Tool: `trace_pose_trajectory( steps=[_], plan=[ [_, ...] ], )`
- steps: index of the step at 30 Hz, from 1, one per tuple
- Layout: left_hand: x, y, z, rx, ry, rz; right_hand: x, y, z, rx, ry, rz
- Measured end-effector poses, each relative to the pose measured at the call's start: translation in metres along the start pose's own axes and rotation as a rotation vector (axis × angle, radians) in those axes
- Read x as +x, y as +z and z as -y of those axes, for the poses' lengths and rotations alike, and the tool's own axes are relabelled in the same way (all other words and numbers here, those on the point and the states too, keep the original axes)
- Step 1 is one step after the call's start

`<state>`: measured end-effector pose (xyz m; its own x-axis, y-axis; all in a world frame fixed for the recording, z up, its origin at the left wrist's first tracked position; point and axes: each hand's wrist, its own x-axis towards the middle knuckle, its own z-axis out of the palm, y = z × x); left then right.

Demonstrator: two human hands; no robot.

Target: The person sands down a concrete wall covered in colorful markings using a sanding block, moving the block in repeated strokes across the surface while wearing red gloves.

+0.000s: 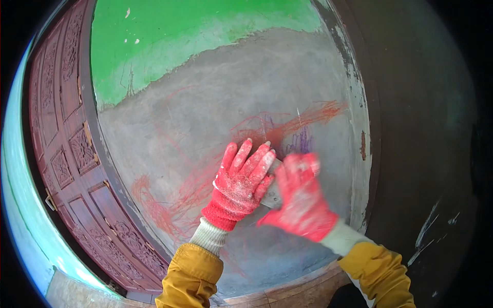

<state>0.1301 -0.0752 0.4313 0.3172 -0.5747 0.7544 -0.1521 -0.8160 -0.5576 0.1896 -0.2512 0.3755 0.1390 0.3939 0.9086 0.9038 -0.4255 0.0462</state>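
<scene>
Both hands wear red gloves with whitish dust and pale knit cuffs. My left hand (pixel 242 179) lies back up with its fingers a little apart, partly over a flat grey piece (pixel 272 194) against the grey wall (pixel 185 134). Its palm side is hidden, so its grip on the piece does not show. My right hand (pixel 302 196) is blurred, just right of the piece, thumb out to the left and some fingertips bent. Whether it touches or holds anything is unclear. Red and purple scribbles (pixel 302 140) mark the wall around and above the hands.
Green paint (pixel 192 30) covers the upper wall, with a ragged lower edge. A carved wooden door (pixel 83 150) with a handle stands at left. Down the right runs a chipped pale edge (pixel 358 115), with a dark surface (pixel 420 127) beyond. Tiles (pixel 285 292) line the wall's foot.
</scene>
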Motion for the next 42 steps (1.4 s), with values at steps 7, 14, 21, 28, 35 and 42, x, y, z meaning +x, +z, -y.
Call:
trace_pose_trajectory(
  steps=[7, 14, 21, 28, 35, 42],
  plan=[
    [0.013, -0.042, 0.083, 0.373, -0.307, -0.379, 0.119, -0.012, -0.013, -0.173, -0.090, -0.496],
    [-0.002, -0.053, 0.101, 0.498, -0.379, -0.391, 0.089, 0.006, -0.010, -0.166, -0.155, -0.492],
    [0.009, -0.048, 0.092, 0.480, -0.378, -0.404, -0.052, 0.049, -0.009, -0.050, -0.291, -0.193],
    [0.007, -0.049, 0.095, 0.447, -0.361, -0.401, 0.180, -0.025, -0.012, -0.201, -0.020, -0.645],
    [0.011, -0.049, 0.092, 0.424, -0.351, -0.390, -0.097, 0.059, -0.031, -0.113, -0.247, -0.199],
    [0.001, -0.044, 0.094, 0.460, -0.343, -0.375, 0.109, -0.004, -0.026, -0.195, -0.169, -0.473]
  ],
)
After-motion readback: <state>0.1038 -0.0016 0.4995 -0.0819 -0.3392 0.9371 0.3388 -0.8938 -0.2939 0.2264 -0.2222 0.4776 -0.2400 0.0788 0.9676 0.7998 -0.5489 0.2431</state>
